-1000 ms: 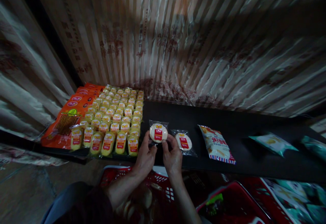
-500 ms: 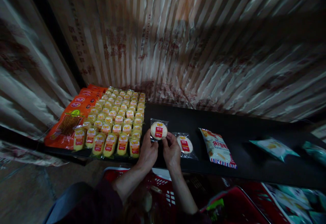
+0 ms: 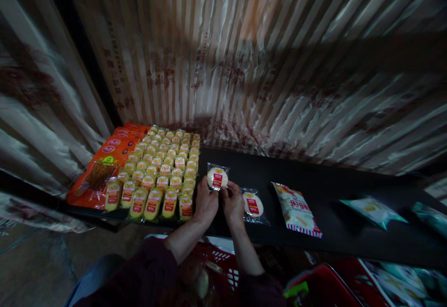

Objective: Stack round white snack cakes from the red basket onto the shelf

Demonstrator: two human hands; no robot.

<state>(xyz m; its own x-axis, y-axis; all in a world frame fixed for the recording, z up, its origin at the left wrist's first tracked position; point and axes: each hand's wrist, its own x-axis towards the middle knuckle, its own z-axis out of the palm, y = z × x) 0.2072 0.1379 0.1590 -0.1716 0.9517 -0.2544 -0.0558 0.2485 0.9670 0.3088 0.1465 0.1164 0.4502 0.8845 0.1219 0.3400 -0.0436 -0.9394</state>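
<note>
Pleated, printed curtain (image 3: pixel 223 69) hangs behind a black shelf (image 3: pixel 331 190), where orange packets (image 3: pixel 101 169) lie at the left, beside rows of wrapped yellow cakes (image 3: pixel 153 181). Next, the left hand (image 3: pixel 206 204) and right hand (image 3: pixel 233 205) together pinch a wrapped round white cracker (image 3: pixel 217 178) by its near edge, at the shelf's middle. Just beside the right hand lies a second wrapped cracker (image 3: pixel 253 204), then a white snack bag (image 3: pixel 296 210) and teal bags (image 3: pixel 373 210).

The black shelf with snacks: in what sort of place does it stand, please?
Probably a small shop or stockroom: yellow snack packs in rows on a black shelf, with red plastic baskets below.
</note>
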